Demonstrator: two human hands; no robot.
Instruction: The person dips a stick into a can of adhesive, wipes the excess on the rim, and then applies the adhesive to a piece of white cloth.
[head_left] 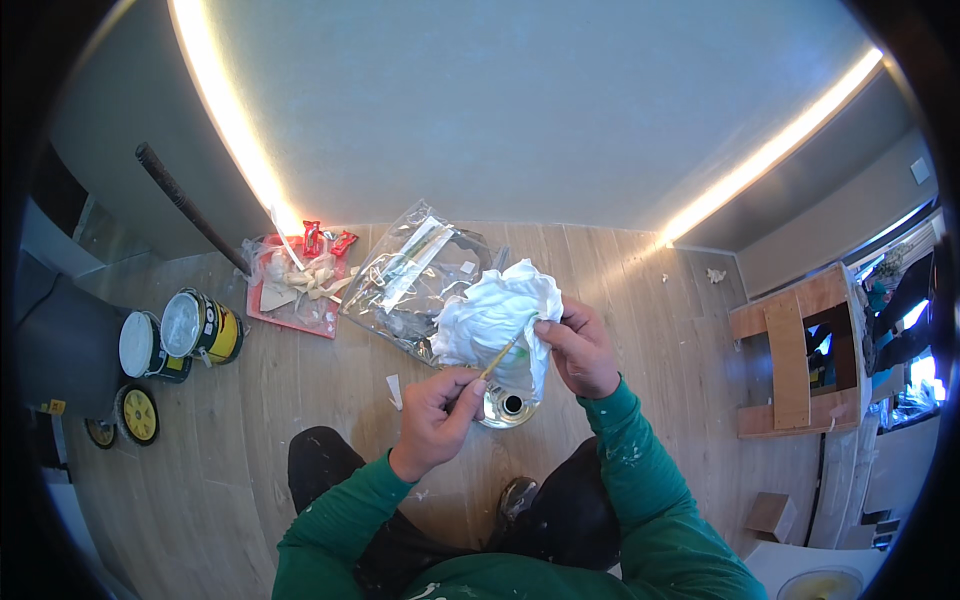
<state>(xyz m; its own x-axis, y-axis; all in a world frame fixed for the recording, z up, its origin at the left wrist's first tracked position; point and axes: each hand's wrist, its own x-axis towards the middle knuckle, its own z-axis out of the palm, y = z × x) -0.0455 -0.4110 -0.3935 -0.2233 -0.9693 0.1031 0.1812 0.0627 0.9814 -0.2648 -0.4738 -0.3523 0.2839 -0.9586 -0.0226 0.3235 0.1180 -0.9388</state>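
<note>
In my left hand (438,420), thumb and fingers pinch a thin yellowish stick (499,360) that slants up against the cloth; I cannot tell what tool it is, if any. My right hand (582,350) is closed on the edge of a bunched white cloth (500,310), which hangs between my hands. A faint green patch shows on the lower part of the cloth. Under it on the floor stands a round metal can (505,412) with a dark opening in its top, partly hidden by the cloth and my left hand.
Behind the cloth lies a clear plastic bag (400,262). A red tray (295,315) with scraps and red wrappers sits further left, beside a dark pole (190,210). Two paint buckets (205,325) stand near a yellow-hubbed wheel (140,415). At right is a wooden frame (795,365).
</note>
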